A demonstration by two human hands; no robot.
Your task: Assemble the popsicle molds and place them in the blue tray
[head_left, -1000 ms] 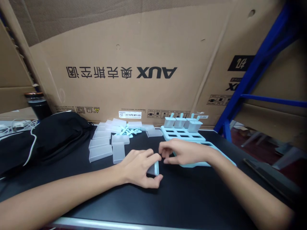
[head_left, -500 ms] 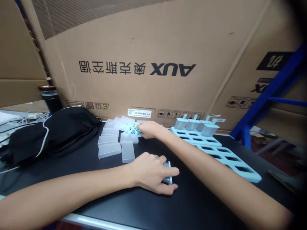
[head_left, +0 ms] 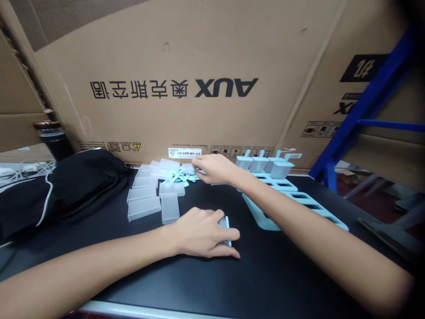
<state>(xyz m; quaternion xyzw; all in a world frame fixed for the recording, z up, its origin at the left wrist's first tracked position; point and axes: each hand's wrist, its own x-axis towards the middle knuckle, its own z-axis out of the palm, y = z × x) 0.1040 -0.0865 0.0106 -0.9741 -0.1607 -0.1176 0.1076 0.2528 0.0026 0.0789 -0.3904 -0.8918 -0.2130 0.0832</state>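
Note:
My left hand is wrapped over a clear mold with a light blue rim, low over the black table. Further back, my right hand has its fingers closed beside a pile of light blue sticks; what it pinches, if anything, is too small to make out. Several translucent mold cups lie around the pile on the left. At the right stand several assembled molds with stick handles in a light blue tray frame. A second light blue frame lies partly under my right forearm.
A large cardboard box stands behind the table. On the left are a black cloth bag, white cables and a dark bottle. A blue metal frame and a dark flat object are at the right.
The view has shifted slightly. My right hand has moved right, off the stick pile, with its fingers drawn together. My left hand stays around the mold.

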